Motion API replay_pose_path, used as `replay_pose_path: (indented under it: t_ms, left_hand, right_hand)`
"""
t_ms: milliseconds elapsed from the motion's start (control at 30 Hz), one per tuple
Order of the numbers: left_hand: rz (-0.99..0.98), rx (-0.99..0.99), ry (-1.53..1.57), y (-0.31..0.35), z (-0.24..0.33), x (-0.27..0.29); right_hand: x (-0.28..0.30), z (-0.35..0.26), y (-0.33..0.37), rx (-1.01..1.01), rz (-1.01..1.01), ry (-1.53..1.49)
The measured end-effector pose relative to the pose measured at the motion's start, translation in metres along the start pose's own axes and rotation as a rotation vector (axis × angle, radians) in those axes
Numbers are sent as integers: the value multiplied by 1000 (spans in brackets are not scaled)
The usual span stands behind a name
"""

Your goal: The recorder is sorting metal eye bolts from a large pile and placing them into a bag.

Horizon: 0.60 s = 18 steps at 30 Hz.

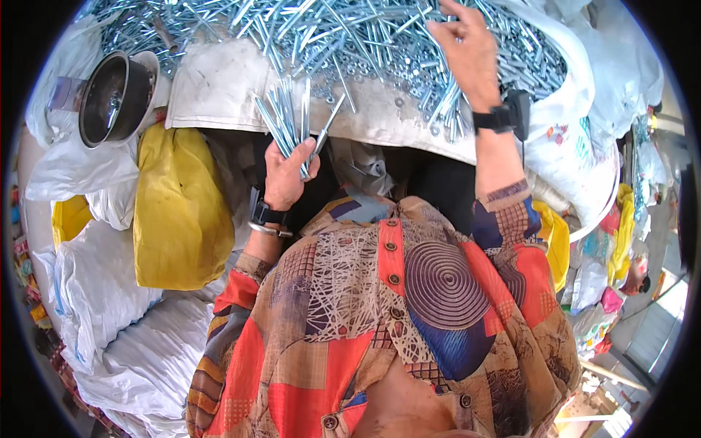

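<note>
My left hand [288,174] is closed round a fanned bundle of long thin metal bolts [292,120], their ends pointing up and away from me. One of them, at the right of the bundle, leans outward with a thicker sleeve at its lower end. My right hand [467,51] hovers over the far right of a big heap of loose bolts [343,29], thumb and forefinger apart. No bolt shows between those fingers, whose tips come close to the top edge of the picture. Small nuts and washers [401,91] lie scattered along the heap's near side.
A whitish cloth-covered edge [219,84] runs in front of my lap. A dark round pan [106,98] stands at the left with a few metal pieces inside. Yellow bags [179,212] and white sacks [146,350] crowd the left; clear plastic sheeting [562,73] borders the heap at right.
</note>
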<state>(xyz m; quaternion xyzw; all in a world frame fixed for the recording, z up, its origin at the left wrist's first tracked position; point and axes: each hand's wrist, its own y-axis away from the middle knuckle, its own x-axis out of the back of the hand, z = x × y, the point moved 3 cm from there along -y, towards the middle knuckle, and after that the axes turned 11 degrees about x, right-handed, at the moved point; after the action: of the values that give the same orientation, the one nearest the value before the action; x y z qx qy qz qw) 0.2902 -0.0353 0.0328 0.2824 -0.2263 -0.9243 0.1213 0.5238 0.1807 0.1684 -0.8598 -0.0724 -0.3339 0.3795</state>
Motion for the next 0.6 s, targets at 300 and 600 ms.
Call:
replay_pose_path:
  t_ms: [300,600]
  left_hand:
    - [-67,3,-16,-11,0,-8]
    - [-144,-54,-79,-19,-3,1]
  right_hand:
    - [167,3,127,-508,45,-373]
    - [329,-9,330,-971,66,-161]
